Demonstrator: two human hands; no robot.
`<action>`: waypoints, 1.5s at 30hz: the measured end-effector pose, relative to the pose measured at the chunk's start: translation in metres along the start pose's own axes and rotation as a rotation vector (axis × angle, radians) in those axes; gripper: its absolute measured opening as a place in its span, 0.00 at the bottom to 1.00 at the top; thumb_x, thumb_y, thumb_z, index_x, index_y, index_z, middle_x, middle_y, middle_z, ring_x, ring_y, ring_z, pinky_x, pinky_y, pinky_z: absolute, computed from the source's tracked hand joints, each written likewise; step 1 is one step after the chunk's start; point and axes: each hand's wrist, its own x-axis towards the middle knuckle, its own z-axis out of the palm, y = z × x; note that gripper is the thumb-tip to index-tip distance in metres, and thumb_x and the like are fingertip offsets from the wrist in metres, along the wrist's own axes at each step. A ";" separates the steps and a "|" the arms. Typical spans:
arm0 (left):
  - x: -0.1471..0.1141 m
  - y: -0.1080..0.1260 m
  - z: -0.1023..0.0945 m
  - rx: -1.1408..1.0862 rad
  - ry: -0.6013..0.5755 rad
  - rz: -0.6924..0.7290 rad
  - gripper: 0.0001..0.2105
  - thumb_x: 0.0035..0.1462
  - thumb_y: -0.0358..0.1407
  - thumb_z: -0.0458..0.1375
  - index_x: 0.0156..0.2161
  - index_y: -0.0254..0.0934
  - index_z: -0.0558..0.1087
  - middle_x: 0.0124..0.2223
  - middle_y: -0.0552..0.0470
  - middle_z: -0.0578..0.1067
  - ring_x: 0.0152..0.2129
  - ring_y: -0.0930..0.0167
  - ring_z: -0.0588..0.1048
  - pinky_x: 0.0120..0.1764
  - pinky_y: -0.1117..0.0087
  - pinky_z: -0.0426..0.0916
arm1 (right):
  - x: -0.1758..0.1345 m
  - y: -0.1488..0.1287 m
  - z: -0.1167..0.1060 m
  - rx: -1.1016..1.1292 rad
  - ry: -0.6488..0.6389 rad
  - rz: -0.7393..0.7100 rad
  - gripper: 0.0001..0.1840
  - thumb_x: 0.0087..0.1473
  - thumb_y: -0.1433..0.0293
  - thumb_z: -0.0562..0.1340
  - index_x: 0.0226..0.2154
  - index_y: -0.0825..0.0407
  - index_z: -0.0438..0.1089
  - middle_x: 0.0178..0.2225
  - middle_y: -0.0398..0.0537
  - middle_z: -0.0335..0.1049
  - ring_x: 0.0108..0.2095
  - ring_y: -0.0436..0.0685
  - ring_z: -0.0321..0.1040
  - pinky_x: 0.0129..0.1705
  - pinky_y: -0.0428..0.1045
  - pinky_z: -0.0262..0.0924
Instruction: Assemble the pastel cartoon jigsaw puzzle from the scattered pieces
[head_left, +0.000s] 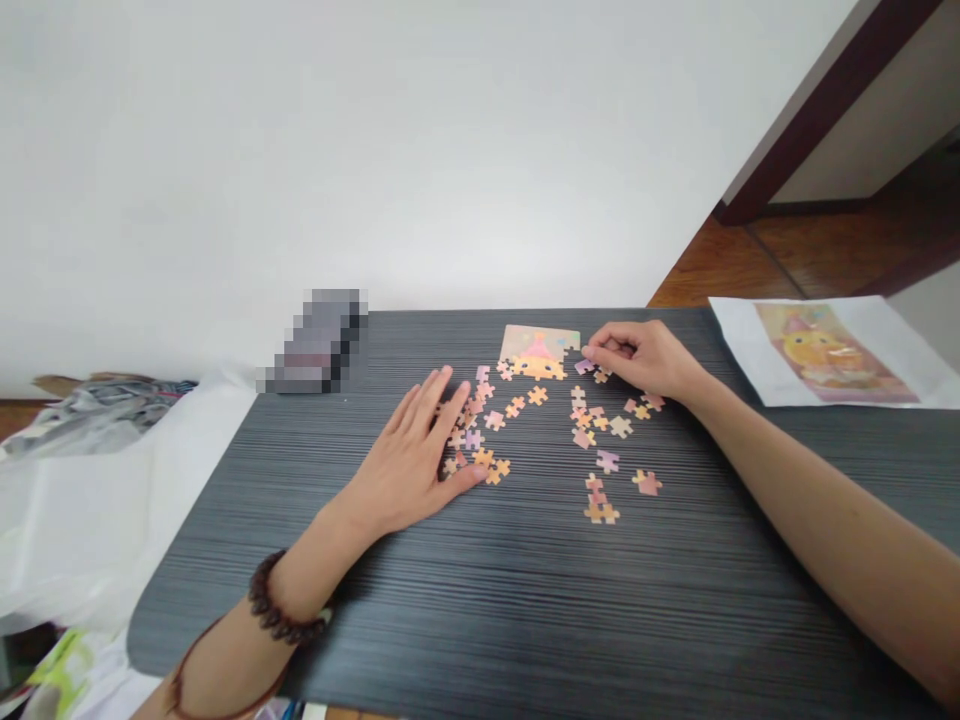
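Observation:
A partly joined jigsaw puzzle (538, 343) with a yellow cartoon face lies flat near the table's back edge. My right hand (637, 355) is closed in a pinch at its right side. Anything between those fingertips is too small to make out; a purple puzzle piece (584, 367) lies just below them. On the left, my left hand (409, 455) rests flat with fingers spread beside a cluster of loose puzzle pieces (472, 438), its thumb touching the edge of an orange piece (495, 471). More loose pieces (621, 427) are scattered between the hands.
A printed sheet (832, 350) showing a yellow cartoon figure lies at the table's right. At the back left sits a dark, pixelated object (315, 340). The dark table (525, 620) meets a white wall (480, 150). White bags and cloth (82, 520) are piled left of it.

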 end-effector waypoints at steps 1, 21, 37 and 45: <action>0.001 0.002 0.002 0.030 -0.020 0.005 0.41 0.65 0.59 0.48 0.72 0.35 0.44 0.74 0.33 0.44 0.70 0.52 0.46 0.68 0.45 0.49 | 0.000 -0.001 0.000 -0.004 0.001 0.001 0.15 0.58 0.58 0.61 0.29 0.52 0.73 0.16 0.39 0.60 0.17 0.47 0.54 0.21 0.47 0.48; 0.040 0.035 0.022 0.023 0.064 -0.060 0.35 0.69 0.55 0.40 0.68 0.29 0.54 0.70 0.33 0.56 0.69 0.54 0.54 0.68 0.46 0.52 | 0.003 0.002 0.002 -0.027 0.002 -0.018 0.15 0.57 0.58 0.61 0.28 0.51 0.73 0.16 0.39 0.60 0.18 0.48 0.54 0.23 0.48 0.48; 0.061 0.018 0.017 -0.334 0.227 -0.154 0.17 0.66 0.40 0.53 0.55 0.34 0.67 0.54 0.40 0.68 0.54 0.61 0.68 0.59 0.55 0.65 | 0.003 0.000 0.001 -0.037 -0.014 -0.014 0.15 0.57 0.58 0.60 0.28 0.51 0.72 0.15 0.38 0.58 0.18 0.48 0.54 0.24 0.48 0.48; 0.080 0.001 0.023 -0.194 0.373 -0.047 0.08 0.65 0.35 0.57 0.41 0.39 0.80 0.39 0.49 0.76 0.42 0.64 0.70 0.51 0.58 0.68 | 0.006 0.004 0.002 -0.009 0.022 -0.087 0.14 0.57 0.61 0.59 0.28 0.52 0.72 0.17 0.39 0.61 0.19 0.49 0.55 0.26 0.48 0.50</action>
